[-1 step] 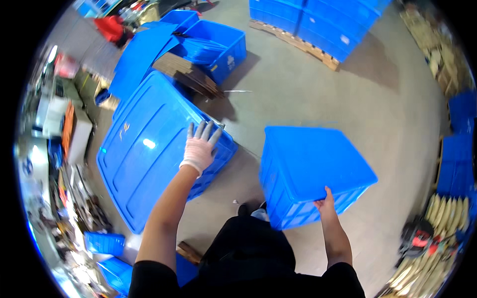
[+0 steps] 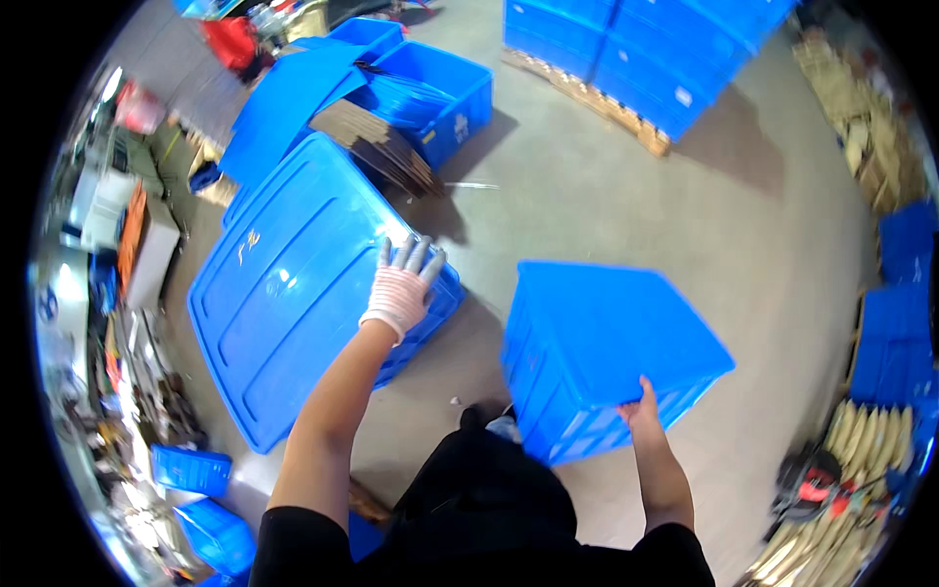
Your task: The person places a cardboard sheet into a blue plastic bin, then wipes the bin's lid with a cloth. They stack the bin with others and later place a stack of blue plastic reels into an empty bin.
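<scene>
The gloved left hand [image 2: 399, 289] was spread wide over the right corner of the large lidded bin [image 2: 269, 328]. The bare right hand [image 2: 641, 408] gripped the near rim of the blue box [image 2: 616, 333], to the right of the bin

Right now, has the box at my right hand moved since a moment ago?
No; against the big lid, the box shows no clear shift either way.

Blue box [image 2: 616, 333] lower in view, slightly leftward
</scene>
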Motion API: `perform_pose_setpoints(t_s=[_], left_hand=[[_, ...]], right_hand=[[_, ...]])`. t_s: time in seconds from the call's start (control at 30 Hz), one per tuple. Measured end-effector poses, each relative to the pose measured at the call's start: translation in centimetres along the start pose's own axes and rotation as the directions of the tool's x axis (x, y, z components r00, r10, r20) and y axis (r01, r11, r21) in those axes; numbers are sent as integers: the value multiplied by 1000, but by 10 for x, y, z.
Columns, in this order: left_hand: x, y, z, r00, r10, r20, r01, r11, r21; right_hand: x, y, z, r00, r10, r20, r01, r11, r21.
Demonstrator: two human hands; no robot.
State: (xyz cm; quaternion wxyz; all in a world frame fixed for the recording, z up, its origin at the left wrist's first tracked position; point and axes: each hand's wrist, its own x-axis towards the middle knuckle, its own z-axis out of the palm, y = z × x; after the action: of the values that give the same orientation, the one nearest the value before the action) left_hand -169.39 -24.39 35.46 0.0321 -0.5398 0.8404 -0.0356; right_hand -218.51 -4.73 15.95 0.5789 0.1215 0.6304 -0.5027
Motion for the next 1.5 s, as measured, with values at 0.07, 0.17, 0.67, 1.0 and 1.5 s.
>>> perform_pose_setpoints(t_s=[0.07, 0.17, 0.67, 1.0, 1.5], left_hand=[[-17, -9, 9, 997, 10, -77, -4, 997, 75], [-55, 12, 30, 969, 128, -209, -118, 991, 59], [-173, 90, 126, 754, -58, 655, 238, -904, -354], [-168, 140, -67, 949, -40, 313, 111, -887, -448], [-262, 109, -414, 729, -372, -574, -674, -245, -697]], right_hand=[[-31, -27, -4, 990, 128, -59, -140, 936, -322], [-85, -42, -21, 995, 81, 63, -55, 940, -335], [-386, 10, -36, 973, -193, 126, 229, 748, -623], [-523, -25, -95, 819, -574, -6, 555, 794, -250], [-521, -58, -72, 460, -759, 461, 689, 633, 353]])
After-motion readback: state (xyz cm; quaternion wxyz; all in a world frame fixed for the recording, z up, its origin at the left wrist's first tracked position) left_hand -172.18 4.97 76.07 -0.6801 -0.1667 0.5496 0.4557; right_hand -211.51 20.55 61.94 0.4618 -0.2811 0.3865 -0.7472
